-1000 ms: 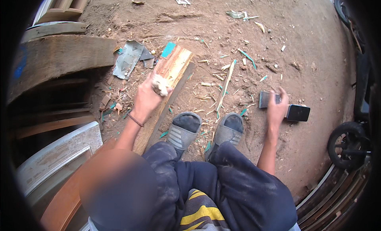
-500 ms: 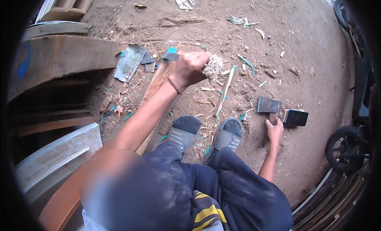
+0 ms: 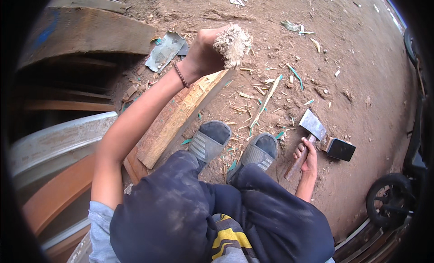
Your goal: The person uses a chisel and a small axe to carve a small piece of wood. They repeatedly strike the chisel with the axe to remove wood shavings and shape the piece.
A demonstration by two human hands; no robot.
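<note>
My left hand is closed around a stick-like piece with a frayed, pale, fibrous end; the rest of it is hidden by the fist. Below that wrist, a thick wooden plank lies slanted, its upper face rough and freshly hewn. To the right, my right hand wraps around the wooden handle of a hatchet, with the broad metal blade pointing away from me. Close beside the blade, a black phone-like slab leans on a small wooden block.
My sandalled feet stand between plank and hatchet. Wood chips and a long split strip litter the dirt ground. Curved timbers and boards are stacked at left. A black wheel stands at right, and a crumpled grey sheet lies beyond the plank.
My right hand has taken the hatchet by its handle and turned it, so the handle now shows. The left fist has risen with the frayed piece, and more plank is visible. The view has shifted.
</note>
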